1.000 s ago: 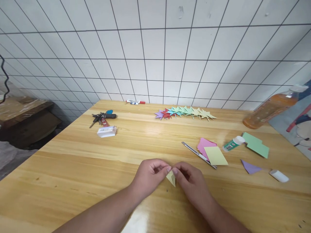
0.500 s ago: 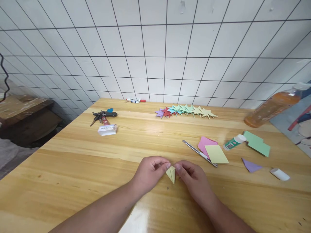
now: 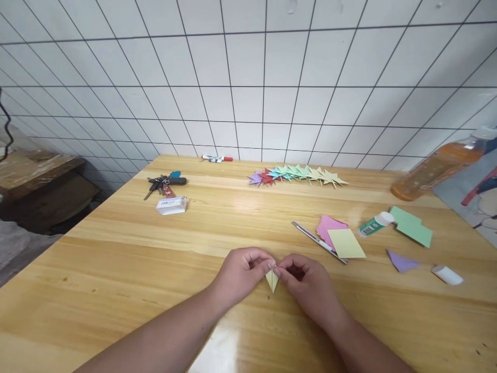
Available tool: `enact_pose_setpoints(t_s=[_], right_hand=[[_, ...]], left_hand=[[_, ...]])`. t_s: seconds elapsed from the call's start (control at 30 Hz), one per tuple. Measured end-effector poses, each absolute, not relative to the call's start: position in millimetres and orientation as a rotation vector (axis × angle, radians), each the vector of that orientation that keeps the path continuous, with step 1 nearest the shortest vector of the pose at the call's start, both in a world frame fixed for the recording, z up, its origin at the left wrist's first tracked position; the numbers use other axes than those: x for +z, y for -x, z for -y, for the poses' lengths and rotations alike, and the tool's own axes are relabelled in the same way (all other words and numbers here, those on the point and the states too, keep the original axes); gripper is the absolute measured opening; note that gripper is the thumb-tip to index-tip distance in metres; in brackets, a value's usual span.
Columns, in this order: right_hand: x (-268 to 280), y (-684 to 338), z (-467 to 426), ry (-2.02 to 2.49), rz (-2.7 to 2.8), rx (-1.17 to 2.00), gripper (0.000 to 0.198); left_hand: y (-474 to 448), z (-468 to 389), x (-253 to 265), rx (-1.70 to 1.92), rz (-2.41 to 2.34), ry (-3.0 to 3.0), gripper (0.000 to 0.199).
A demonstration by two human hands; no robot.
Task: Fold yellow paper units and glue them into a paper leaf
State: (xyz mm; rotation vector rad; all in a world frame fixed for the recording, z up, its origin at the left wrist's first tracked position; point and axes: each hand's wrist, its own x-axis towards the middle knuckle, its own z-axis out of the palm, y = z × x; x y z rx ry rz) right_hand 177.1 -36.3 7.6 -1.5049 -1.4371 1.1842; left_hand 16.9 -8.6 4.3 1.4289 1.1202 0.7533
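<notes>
A small folded piece of yellow paper [image 3: 272, 282] hangs point-down between my fingertips, with a crease down its middle. My left hand [image 3: 244, 270] pinches its upper left side between thumb and forefinger. From the other side, my right hand [image 3: 305, 277] grips the upper right corner the same way, and the two thumbs almost meet. The fingers cover the paper's top edge. Right of my hands lie a square yellow sheet [image 3: 347, 243], pink paper [image 3: 328, 228] partly under it, and a utility knife [image 3: 312, 237].
Toward the right are a glue stick [image 3: 375, 225], green sheets [image 3: 415, 230], a purple paper triangle [image 3: 402, 260], a white cap [image 3: 448, 275] and a tilted bottle [image 3: 435, 171]. Folded paper leaves [image 3: 298, 174] and a marker [image 3: 217, 158] line the wall; keys [image 3: 165, 182] and a small box [image 3: 171, 205] lie left.
My right hand has moved slightly left, bringing its fingertips closer to my left thumb. The folded paper has turned a little, and its point now sits slightly further left.
</notes>
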Motion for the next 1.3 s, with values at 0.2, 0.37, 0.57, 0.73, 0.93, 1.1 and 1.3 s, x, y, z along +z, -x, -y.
enact_pose_setpoints(t_s=[0.2, 0.37, 0.57, 0.73, 0.93, 1.1, 1.3], right_hand=[[9, -179, 36, 1.479, 1.305, 1.178, 0.023], [7, -181, 36, 1.414, 1.301, 1.184, 0.024], [6, -181, 36, 1.342, 1.418, 1.106, 0.019], [8, -180, 37, 1.320, 1.299, 1.269, 0.028], [11, -183, 34, 1.308, 1.252, 1.413, 0.029], [10, -189, 32, 1.293, 1.366, 1.399, 0.028], [11, -189, 32, 1.302, 1.324, 1.437, 0.023]], left_hand=[[-18, 8, 3, 0.726, -1.050, -1.346, 0.021], [-18, 9, 0, 0.710, -1.058, -1.349, 0.023], [-18, 12, -3, 0.667, -1.090, -1.496, 0.025], [-18, 14, 5, 0.591, -0.984, -1.449, 0.028], [-17, 11, 9, 0.685, -0.948, -1.244, 0.031], [-15, 5, 11, 0.743, -0.969, -1.166, 0.032], [-14, 5, 10, 0.730, -0.948, -1.204, 0.032]])
